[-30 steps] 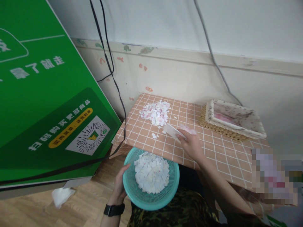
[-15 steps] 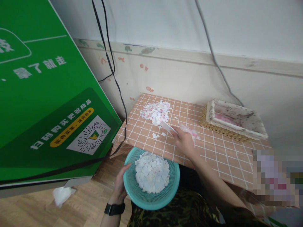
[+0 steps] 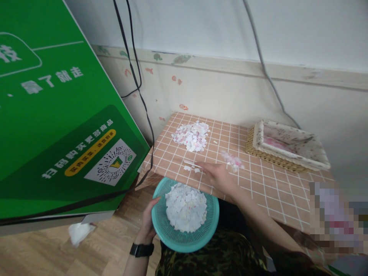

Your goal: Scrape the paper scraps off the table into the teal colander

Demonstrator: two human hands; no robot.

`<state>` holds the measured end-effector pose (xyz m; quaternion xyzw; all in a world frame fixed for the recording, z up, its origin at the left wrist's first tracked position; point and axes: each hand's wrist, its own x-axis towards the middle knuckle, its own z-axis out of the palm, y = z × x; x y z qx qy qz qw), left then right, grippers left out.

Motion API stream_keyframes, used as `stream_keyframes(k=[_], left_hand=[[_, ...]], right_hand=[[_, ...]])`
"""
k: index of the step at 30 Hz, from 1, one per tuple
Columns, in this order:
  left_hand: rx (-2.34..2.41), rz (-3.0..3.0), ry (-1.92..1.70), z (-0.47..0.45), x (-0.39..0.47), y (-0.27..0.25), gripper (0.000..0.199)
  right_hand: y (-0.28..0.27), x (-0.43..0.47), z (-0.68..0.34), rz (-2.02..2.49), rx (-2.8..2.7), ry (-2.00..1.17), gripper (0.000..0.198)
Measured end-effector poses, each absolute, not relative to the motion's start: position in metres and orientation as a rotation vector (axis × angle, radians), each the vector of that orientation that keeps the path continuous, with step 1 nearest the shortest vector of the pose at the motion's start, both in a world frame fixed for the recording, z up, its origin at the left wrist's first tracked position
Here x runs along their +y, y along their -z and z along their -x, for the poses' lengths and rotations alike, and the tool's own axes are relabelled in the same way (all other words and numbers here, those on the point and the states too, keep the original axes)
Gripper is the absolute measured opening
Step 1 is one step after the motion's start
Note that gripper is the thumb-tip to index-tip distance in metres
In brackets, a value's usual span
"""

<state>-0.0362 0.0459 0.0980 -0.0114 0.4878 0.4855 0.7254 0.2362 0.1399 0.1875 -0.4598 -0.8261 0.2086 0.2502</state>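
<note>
My left hand (image 3: 148, 217) grips the rim of a teal plastic strainer basket (image 3: 212, 214), just below the table's front edge. Torn white paper scraps (image 3: 186, 207) heap up inside it. Over the table, my right hand (image 3: 220, 176) is closed on a thin white strip (image 3: 189, 163), seen nearly edge-on; its exact kind is unclear. A few loose scraps (image 3: 196, 170) lie right under the strip. Farther back sits a pile of white and pinkish paper scraps (image 3: 192, 136). Beside my right hand rests a small pink and white bundle (image 3: 232, 159).
A wicker basket with a cloth lining (image 3: 287, 153) stands at the table's right, by the wall. The table (image 3: 258, 191) has a brown checked cloth. To the left rises a green cabinet (image 3: 57, 126), with a black strap (image 3: 148, 115) hanging in front. A white bag (image 3: 80, 233) lies on the floor.
My right hand has drawn the white strip back from the scrap pile toward the table's front edge, over the loose scraps. My left hand still holds the strainer basket in place.
</note>
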Motion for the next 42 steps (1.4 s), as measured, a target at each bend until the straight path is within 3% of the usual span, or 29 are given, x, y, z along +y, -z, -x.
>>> stream_keyframes(k=[7, 10, 19, 24, 42], left_hand=[[1.074, 0.042, -1.079, 0.036, 0.044, -0.096, 0.02], [1.065, 0.045, -1.081, 0.037, 0.044, -0.095, 0.017], [1.074, 0.038, -1.091, 0.039, 0.044, -0.091, 0.018], [1.088, 0.039, -1.07, 0.038, 0.043, -0.092, 0.018], [1.083, 0.054, -1.064, 0.038, 0.043, -0.09, 0.016]], right_hand=[[-0.185, 0.098, -0.226, 0.968, -2.334, -0.652, 0.042], [-0.188, 0.097, -0.229, 1.058, -2.192, -0.695, 0.036], [-0.193, 0.16, -0.252, 1.703, -1.956, -0.109, 0.033], [-0.195, 0.164, -0.253, 1.622, -2.068, -0.256, 0.032], [-0.202, 0.171, -0.264, 1.652, -2.01, -0.281, 0.032]])
